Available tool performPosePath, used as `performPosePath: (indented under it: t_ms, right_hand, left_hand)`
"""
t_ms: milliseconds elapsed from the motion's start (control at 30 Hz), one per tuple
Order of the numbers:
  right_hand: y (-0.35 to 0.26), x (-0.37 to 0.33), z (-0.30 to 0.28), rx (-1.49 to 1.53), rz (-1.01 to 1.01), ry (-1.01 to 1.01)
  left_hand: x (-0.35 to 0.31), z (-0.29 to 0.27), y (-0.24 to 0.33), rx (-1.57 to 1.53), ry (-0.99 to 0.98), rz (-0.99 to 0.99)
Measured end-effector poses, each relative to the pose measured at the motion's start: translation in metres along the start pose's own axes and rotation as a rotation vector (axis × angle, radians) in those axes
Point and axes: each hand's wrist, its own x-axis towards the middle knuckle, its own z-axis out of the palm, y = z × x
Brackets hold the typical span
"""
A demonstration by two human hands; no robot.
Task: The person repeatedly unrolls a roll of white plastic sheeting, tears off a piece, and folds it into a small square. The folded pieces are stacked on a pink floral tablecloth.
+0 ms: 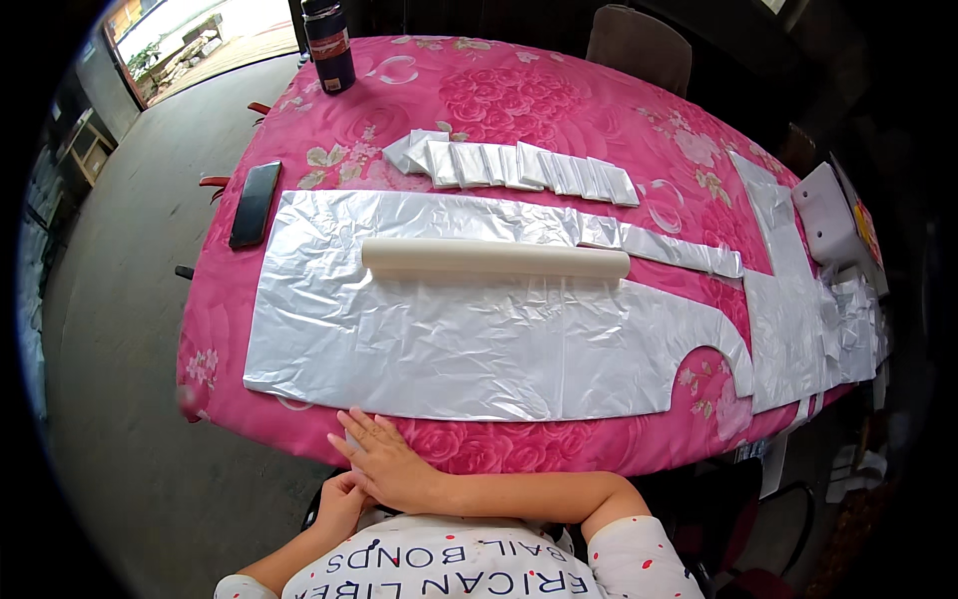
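Note:
At the table's near edge, my right hand [391,471] has its fingers stretched out, with a small pale patch showing between them. Just below it, my left hand [342,501] is closed, its fingertips curled against the right hand; what it holds, if anything, is hidden. Beyond both hands lies a wide, silvery-white plastic sheet or bag stack [459,369] with a curved cut-out at its right end. A cream-coloured tube [494,260] rests lengthwise across it. Neither hand touches the tube.
A pink floral cloth covers the table [499,449]. Folded plastic packets [509,167] form a row at the back. A phone [254,205] lies left, a dark bottle [329,50] stands far left. More plastic bags [793,334] are piled right; a chair [639,50] stands behind.

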Motion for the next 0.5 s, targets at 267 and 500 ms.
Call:
performPosePath:
  t_ms: [267,500]
  right_hand:
    - [0.011,-0.013,-0.059,-0.152,-0.145,0.060]
    - [0.056,-0.023,-0.155,-0.003,0.001,0.084]
  left_hand:
    - [-0.006,0.047,0.090,0.974,-0.150,0.269]
    - [0.021,0.074,0.117,1.093,-0.181,0.835]
